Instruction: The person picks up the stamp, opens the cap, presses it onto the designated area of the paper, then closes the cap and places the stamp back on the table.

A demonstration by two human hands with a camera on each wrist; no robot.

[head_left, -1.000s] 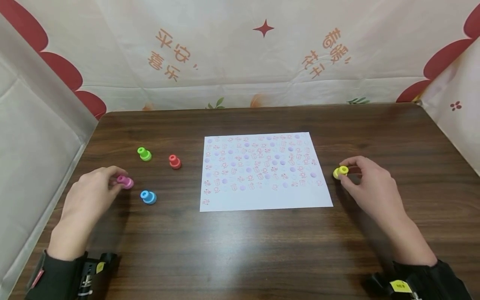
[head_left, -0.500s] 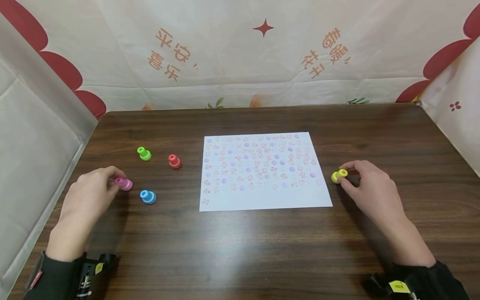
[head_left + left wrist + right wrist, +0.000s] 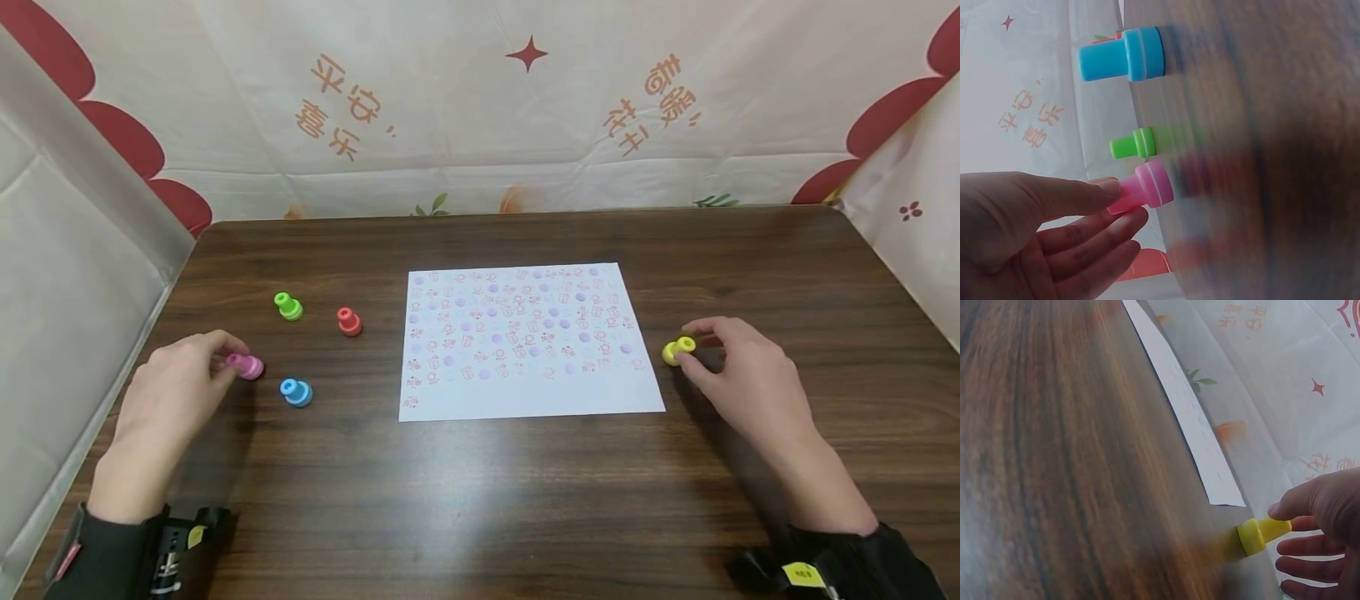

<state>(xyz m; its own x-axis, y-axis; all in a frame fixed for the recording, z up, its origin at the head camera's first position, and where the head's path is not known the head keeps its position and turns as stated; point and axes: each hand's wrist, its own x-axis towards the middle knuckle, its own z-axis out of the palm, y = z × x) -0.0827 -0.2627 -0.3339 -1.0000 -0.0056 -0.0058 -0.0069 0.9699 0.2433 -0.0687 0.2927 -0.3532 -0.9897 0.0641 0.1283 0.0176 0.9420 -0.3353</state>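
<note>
Thumb and fingers of my left hand (image 3: 171,387) pinch the narrow handle of a pink toy stamp (image 3: 1147,186), its wide base close to the tabletop. At the right, my right hand (image 3: 750,375) holds a yellow stamp (image 3: 1260,536) by its handle between thumb and index finger, base low beside the paper's right edge. A white sheet of paper (image 3: 525,396) lies between the hands, covered in rows of small red and purple stamped marks, with a blank strip along its near side.
Around the left hand stand a green stamp (image 3: 288,306), a red stamp (image 3: 349,322) and a blue stamp (image 3: 296,392), all upright on the brown wooden table (image 3: 465,500). A pale printed cloth (image 3: 465,108) hangs behind the table and along both sides.
The left hand has drifted slightly left with the pink stamp. My right hand and the yellow stamp have shifted a little toward me. The paper and other stamps stay put.
</note>
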